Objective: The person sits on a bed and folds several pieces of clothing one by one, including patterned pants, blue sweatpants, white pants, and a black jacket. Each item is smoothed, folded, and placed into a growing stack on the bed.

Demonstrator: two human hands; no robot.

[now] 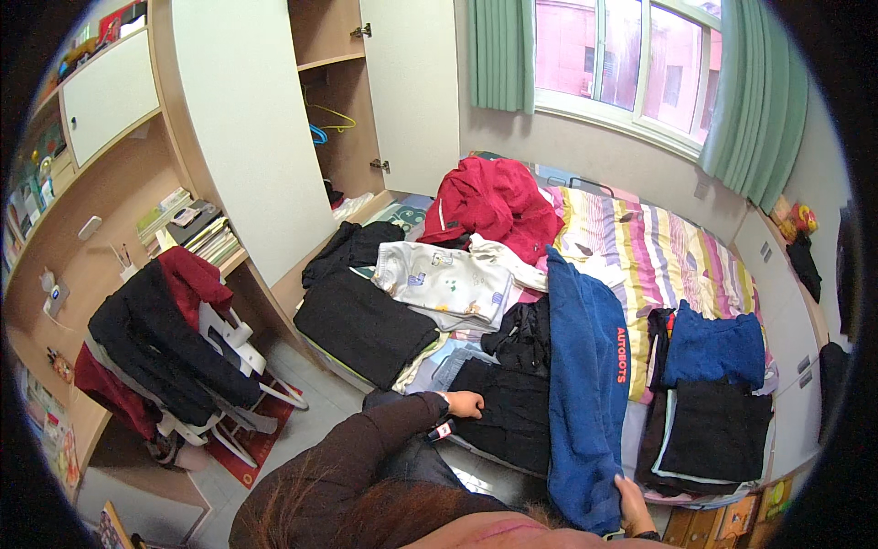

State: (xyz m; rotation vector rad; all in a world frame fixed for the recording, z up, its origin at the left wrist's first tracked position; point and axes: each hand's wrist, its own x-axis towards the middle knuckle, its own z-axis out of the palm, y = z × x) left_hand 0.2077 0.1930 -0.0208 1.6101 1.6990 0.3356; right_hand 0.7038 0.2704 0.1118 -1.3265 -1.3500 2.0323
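Blue sweatpants [586, 384] with red lettering lie lengthwise over the bed and its near edge. My right hand [632, 506] grips their lower right edge, thumb on top. My left hand [466, 405] rests at the upper left edge of black folded trousers [507, 412]; whether it pinches the cloth is unclear. A crumpled black garment [525, 336] lies beyond them. Left of these are a folded black garment [367, 329] and white patterned pants [446, 278]. A red jacket [490, 206] is heaped farther back. Folded blue [713, 346] and black clothes [717, 429] are stacked at right.
A striped quilt [658, 254] covers the bed's far side. At left, a chair [236, 343] carries dark and red clothes beside a desk with books [206, 237]. An open wardrobe [343, 123] with hangers stands behind the bed, its door [411, 96] swung outward.
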